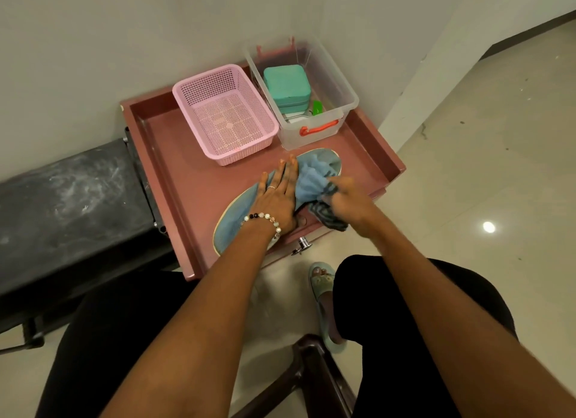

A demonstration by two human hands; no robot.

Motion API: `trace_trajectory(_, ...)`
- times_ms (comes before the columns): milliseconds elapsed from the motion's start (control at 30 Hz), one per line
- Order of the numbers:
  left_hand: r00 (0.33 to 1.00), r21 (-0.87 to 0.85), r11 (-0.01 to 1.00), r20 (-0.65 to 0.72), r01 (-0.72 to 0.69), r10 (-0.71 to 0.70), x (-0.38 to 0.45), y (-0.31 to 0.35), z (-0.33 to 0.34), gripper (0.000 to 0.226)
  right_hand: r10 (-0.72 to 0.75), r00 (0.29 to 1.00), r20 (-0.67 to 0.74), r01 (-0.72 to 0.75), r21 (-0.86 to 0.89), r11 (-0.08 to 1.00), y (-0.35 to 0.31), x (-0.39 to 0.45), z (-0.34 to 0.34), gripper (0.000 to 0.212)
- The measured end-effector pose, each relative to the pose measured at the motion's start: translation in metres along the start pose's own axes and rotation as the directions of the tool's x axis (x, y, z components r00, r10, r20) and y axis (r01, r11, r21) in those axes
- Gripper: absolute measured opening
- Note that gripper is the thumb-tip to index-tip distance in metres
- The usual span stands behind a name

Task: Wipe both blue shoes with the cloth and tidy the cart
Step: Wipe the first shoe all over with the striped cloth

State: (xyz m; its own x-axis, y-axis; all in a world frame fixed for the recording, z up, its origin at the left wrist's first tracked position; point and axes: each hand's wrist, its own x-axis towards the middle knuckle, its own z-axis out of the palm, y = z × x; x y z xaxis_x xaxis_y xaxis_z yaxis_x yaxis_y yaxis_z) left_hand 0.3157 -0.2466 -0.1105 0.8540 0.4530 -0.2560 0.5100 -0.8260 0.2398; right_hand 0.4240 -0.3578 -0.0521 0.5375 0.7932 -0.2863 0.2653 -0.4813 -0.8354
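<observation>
Blue shoe w/ pale rim, flat on cart

Blue shoe: one visible, pale-rimmed, lay diagonally on the red cart top, near side. Cloth: blue and dark-striped, bunched over shoe's far end.

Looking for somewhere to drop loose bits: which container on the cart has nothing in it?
The pink basket; the clear bin beside it holds green items.

bare forearms | beaded bracelet | ring | black trousers | green slipper
</observation>
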Motion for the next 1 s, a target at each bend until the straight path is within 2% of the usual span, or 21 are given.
trace_trajectory(33,1.000,-0.009,1.000,0.001,-0.001,0.001,0.000,-0.001,0.000,0.100,0.097,0.995,-0.016,-0.094,0.135,0.986,0.000,0.000,-0.011,0.036)
trace_trajectory(67,1.000,-0.016,1.000,0.001,-0.002,0.002,0.000,-0.001,0.000,0.102,0.163,0.983,-0.089,-0.143,0.197,0.970,-0.001,0.002,-0.020,0.037)
trace_trajectory(100,1.000,-0.014,1.000,-0.005,-0.004,0.004,0.001,-0.001,0.000,0.105,0.183,0.956,-0.231,-0.132,0.222,0.966,-0.003,0.004,-0.027,0.034)
trace_trajectory(133,1.000,-0.008,1.000,-0.011,-0.007,0.007,0.001,-0.001,0.000,0.110,0.195,0.890,-0.413,-0.100,0.241,0.965,-0.005,0.007,-0.035,0.031)
trace_trajectory(167,1.000,-0.007,1.000,-0.012,-0.014,0.014,0.000,-0.001,0.000,0.114,0.190,0.788,-0.586,-0.044,0.254,0.966,-0.011,0.009,-0.041,0.028)
trace_trajectory(200,1.000,-0.011,1.000,-0.012,-0.020,0.020,0.000,-0.001,0.000,0.117,0.147,0.679,-0.719,0.041,0.237,0.971,-0.019,0.011,-0.044,0.027)
trace_trajectory(233,1.000,-0.017,1.000,-0.013,-0.026,0.025,0.000,-0.001,0.001,0.118,0.058,0.614,-0.787,0.117,0.163,0.980,-0.026,0.012,-0.046,0.028)
trace_trajectory(267,0.999,-0.022,0.999,-0.016,-0.029,0.029,-0.001,-0.001,0.001,0.119,-0.047,0.624,-0.780,0.159,0.068,0.985,-0.029,0.017,-0.044,0.028)
trace_trajectory(300,0.999,-0.024,0.999,-0.019,-0.031,0.030,-0.001,-0.002,0.001,0.118,-0.154,0.699,-0.698,0.180,-0.037,0.983,-0.031,0.024,-0.037,0.029)
trace_trajectory(367,0.999,-0.012,0.999,-0.017,-0.032,0.032,0.000,-0.003,0.002,0.116,-0.259,0.910,-0.325,0.141,-0.346,0.928,-0.021,0.040,-0.012,0.036)
trace_trajectory(400,1.000,0.010,0.999,-0.007,-0.031,0.031,0.001,-0.003,0.002,0.113,-0.240,0.961,-0.137,0.138,-0.515,0.846,-0.012,0.044,0.002,0.043)
trace_trajectory(433,1.000,0.030,0.999,0.001,-0.028,0.028,0.001,-0.003,0.002,0.110,-0.215,0.976,-0.033,0.137,-0.675,0.725,-0.002,0.049,0.013,0.053)
trace_trajectory(467,1.000,0.035,0.999,0.003,-0.023,0.023,0.002,-0.003,0.002,0.107,-0.190,0.982,0.010,0.130,-0.764,0.632,0.003,0.051,0.021,0.061)
trace_trajectory(500,1.000,0.028,0.999,0.003,-0.017,0.017,0.002,-0.003,0.002,0.105,-0.185,0.982,0.042,0.146,-0.795,0.589,0.005,0.050,0.026,0.064)
trace_trajectory(567,1.000,0.032,0.999,0.009,-0.024,0.023,0.002,-0.003,0.002,0.102,-0.236,0.967,0.101,0.225,-0.778,0.586,0.008,0.041,0.033,0.062)
trace_trajectory(633,0.999,0.060,0.998,0.019,-0.029,0.027,0.002,-0.003,0.003,0.102,-0.248,0.961,0.123,0.256,-0.736,0.626,0.007,0.029,0.036,0.051)
trace_trajectory(667,1.000,0.052,0.998,0.017,-0.017,0.016,0.002,-0.003,0.003,0.104,-0.235,0.966,0.108,0.244,-0.683,0.689,0.005,0.024,0.034,0.042)
trace_trajectory(733,1.000,0.020,1.000,0.003,-0.003,0.003,0.001,-0.003,0.002,0.108,-0.193,0.981,0.037,0.187,-0.467,0.864,0.000,0.015,0.027,0.024)
trace_trajectory(800,1.000,0.031,1.000,-0.024,-0.003,0.004,-0.004,0.000,0.000,0.109,-0.090,0.996,-0.024,0.083,-0.203,0.976,-0.002,0.006,0.016,0.021)
trace_trajectory(900,0.996,0.087,0.996,-0.092,0.025,-0.017,-0.028,0.002,-0.002,0.102,0.182,0.970,-0.159,-0.158,0.153,0.975,-0.006,-0.003,-0.002,0.025)
trace_trajectory(1000,0.971,0.196,0.978,-0.237,0.073,-0.025,-0.068,-0.006,0.014,0.082,0.331,0.899,-0.286,-0.185,0.436,0.881,-0.015,-0.013,-0.020,0.028)
